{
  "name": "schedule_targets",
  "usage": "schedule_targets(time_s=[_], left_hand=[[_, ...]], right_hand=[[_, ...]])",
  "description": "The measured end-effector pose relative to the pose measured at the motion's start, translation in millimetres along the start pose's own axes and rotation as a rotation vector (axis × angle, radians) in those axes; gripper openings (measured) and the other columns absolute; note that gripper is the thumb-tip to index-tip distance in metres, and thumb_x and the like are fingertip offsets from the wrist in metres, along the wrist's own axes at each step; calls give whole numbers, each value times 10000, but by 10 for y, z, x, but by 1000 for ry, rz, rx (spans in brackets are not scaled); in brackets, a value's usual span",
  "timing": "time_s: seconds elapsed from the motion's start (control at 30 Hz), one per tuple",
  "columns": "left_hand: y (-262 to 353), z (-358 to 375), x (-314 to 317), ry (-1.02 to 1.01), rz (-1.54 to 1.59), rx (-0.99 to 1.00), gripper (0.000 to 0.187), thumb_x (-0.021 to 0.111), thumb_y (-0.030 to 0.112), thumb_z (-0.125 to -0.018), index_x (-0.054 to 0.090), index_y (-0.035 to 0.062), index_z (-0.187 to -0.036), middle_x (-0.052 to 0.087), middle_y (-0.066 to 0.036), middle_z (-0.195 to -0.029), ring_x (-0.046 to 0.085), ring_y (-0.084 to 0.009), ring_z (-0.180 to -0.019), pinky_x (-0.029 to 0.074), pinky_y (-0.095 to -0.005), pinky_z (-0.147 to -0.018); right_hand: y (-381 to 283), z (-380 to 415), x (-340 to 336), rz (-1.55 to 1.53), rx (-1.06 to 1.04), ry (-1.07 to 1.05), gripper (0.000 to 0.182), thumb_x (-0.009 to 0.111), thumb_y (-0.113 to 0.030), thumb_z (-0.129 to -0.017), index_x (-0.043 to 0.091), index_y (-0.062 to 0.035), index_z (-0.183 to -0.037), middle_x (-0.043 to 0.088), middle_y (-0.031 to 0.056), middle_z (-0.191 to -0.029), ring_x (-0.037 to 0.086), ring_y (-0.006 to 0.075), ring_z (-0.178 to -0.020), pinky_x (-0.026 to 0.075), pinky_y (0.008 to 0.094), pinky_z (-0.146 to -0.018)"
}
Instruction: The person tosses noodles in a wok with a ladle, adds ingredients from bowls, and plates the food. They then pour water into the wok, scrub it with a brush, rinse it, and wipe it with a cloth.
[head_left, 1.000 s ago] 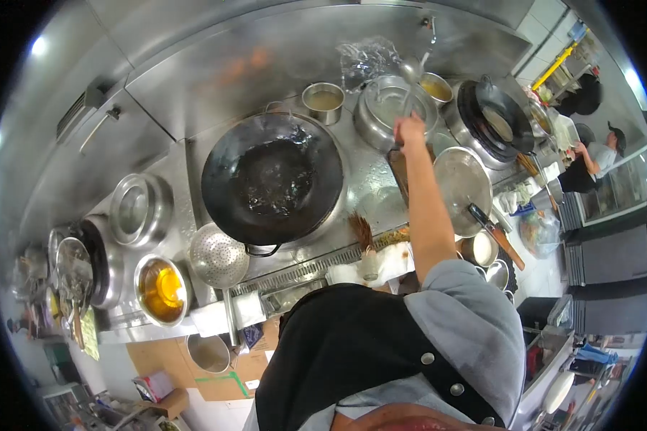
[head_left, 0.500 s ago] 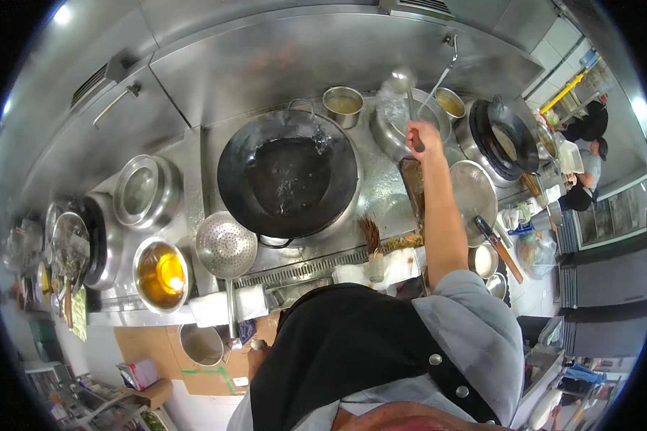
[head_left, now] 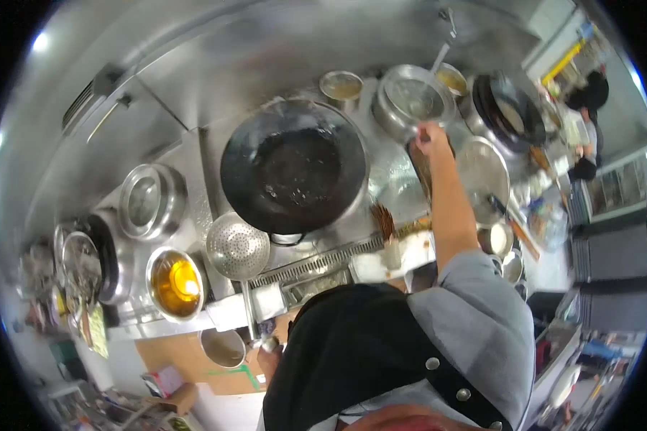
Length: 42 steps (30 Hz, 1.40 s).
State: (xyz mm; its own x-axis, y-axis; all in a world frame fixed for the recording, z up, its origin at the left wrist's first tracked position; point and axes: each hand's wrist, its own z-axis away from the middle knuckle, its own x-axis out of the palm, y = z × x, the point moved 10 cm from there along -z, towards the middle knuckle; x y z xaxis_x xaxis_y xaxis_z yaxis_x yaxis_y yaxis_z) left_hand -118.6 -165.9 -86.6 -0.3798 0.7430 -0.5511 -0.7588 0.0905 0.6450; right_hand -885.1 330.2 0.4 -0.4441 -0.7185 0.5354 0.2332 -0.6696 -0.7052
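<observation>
My right hand (head_left: 430, 138) is closed round a ladle's handle at the near rim of a steel pot (head_left: 387, 115); the ladle's bowl is hard to make out there. Left of it sits a large black wok (head_left: 298, 165), with a little liquid glistening inside. Down by the apron's left edge, my left hand (head_left: 269, 358) is partly hidden and closed around something small and pale. A perforated strainer (head_left: 237, 246) lies at the wok's lower left, its handle pointing towards my left hand.
A bowl of amber oil (head_left: 176, 284) stands left of the strainer. A bamboo brush (head_left: 388, 237) is at the counter's front edge. Stacked black woks (head_left: 507, 115) and a mesh strainer (head_left: 482, 176) are on the right. Another person (head_left: 589, 129) is at the far right.
My right hand has lowered the ladle, which was raised over the pot's far side with water splashing. The whole view has shifted and tilted slightly.
</observation>
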Motion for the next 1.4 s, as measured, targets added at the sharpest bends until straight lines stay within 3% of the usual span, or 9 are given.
schedule_targets(time_s=[0.37,0.6,0.8,0.9,0.97,1.07,1.27,1.33,1.4], left_hand=[[3602,84,356,95,-271,1186,463,880,143,-753,678,-39,-1127,651,-234,-1198,649,-452,-1053,541,-507,-921],[3997,418,703,-298,-187,1423,504,869,130,-766,638,-16,-1189,637,-234,-1346,665,-438,-1135,569,-482,-923],[2796,-143,853,-530,-222,937,537,850,286,-871,620,-37,-1233,732,-273,-1101,725,-467,-998,578,-492,-838],[2137,-456,1051,-590,-5,694,567,811,340,-943,619,-63,-1294,758,-215,-1064,758,-342,-885,599,-442,-793],[2127,-336,1206,-805,229,252,535,767,346,-986,623,-54,-1310,759,-191,-1065,755,-302,-864,610,-417,-762],[2130,-200,1675,-1154,447,-262,546,572,455,-1095,584,-3,-1391,747,-178,-1109,752,-277,-885,631,-410,-737],[3262,407,2205,-1352,680,-182,568,480,514,-1112,586,36,-1401,724,-147,-1235,722,-324,-1056,605,-492,-927],[3464,599,2320,-1369,708,-211,575,491,521,-1106,583,46,-1415,717,-137,-1260,719,-325,-1075,605,-509,-930],[3465,490,2432,-1488,607,-45,450,639,329,-1065,610,13,-1384,732,-116,-1215,726,-237,-1025,605,-422,-874]], right_hand=[[623,1239,-210,-313,251,-385,139,665,-146,-982,557,-131,-896,596,9,-757,549,140,-599,420,324,-560],[700,2238,-322,-21,241,-326,117,686,-115,-964,571,-124,-974,591,21,-757,542,150,-573,441,319,-521],[568,2873,-747,753,-7,-227,474,696,-71,-915,626,-55,-1383,639,41,-807,577,113,-609,445,314,-510],[747,2899,-1345,1152,-290,-172,767,709,-52,-889,438,-55,-1607,695,117,-902,637,197,-663,523,358,-607],[691,3361,-1331,1498,-338,-74,831,716,-102,-845,403,-30,-1612,663,338,-1331,703,425,-1170,525,446,-1016],[935,3318,-1660,1549,-343,-107,829,721,-119,-864,390,-33,-1619,660,346,-1306,706,441,-1139,550,443,-980],[957,4301,-1044,854,-168,7,734,661,-60,-960,358,25,-1622,710,208,-1331,672,314,-1233,531,416,-1007],[1134,4310,-891,1031,-741,-140,615,656,-215,-1063,435,15,-1588,697,204,-1356,643,272,-1254,504,393,-1065],[1165,4270,-720,993,-642,-322,503,630,-227,-1071,530,-9,-1513,696,202,-1333,692,331,-1158,543,426,-990]])
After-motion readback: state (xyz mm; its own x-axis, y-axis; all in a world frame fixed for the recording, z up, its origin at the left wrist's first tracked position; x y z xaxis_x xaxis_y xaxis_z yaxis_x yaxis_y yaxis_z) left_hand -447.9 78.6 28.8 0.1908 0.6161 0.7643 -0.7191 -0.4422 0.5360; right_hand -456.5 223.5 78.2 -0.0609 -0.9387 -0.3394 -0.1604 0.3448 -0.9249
